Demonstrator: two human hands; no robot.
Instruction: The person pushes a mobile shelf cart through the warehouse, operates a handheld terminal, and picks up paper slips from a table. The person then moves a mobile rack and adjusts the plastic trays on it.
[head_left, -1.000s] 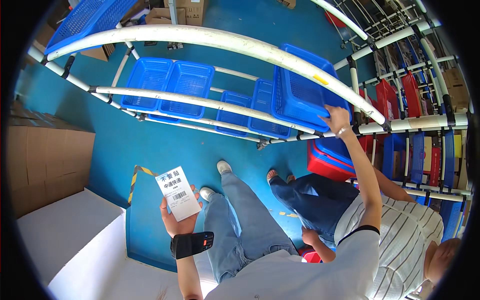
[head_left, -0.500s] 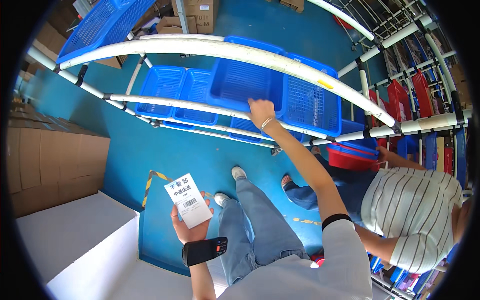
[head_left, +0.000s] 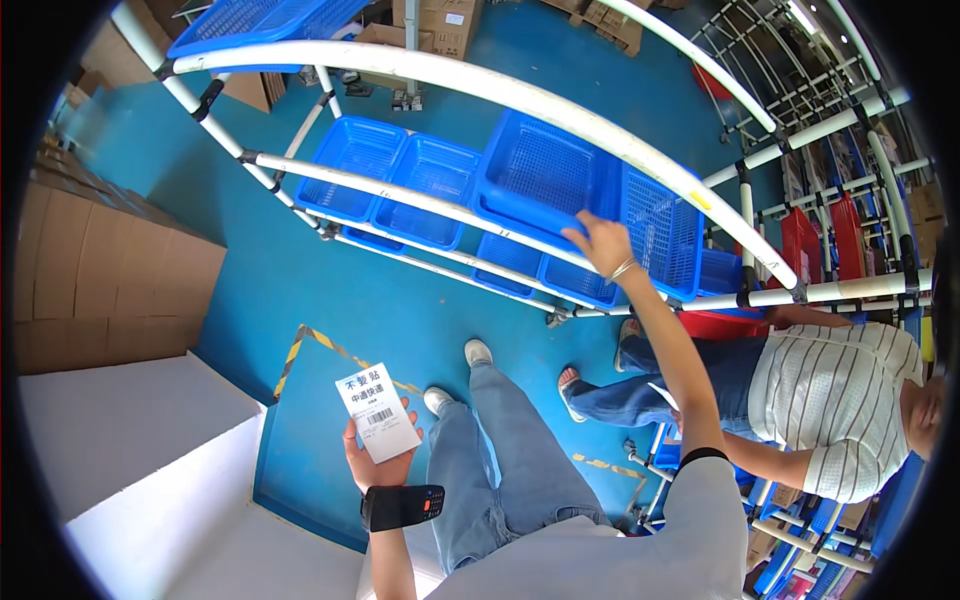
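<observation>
In my left hand is a white printed label slip with a barcode, held face up with the fingers closed along its edges. A black handheld scanner with a keypad is worn at my left wrist. My right arm reaches forward to the rack. My right hand is at the near right corner of a blue plastic basket, thumb and fingers apart. Whether the fingertips touch the rim I cannot tell. Beside that basket are a perforated blue basket on the right and a shallow blue basket on the left.
White tube rails of the rack cross in front of me. To the right stands a person in a striped shirt, near a red basket. Stacked cartons and a white block are on the left.
My view has turned, so the rack appears farther right. My right hand has shifted right along the basket's near edge. The person on the right has moved, and a white slip shows there.
</observation>
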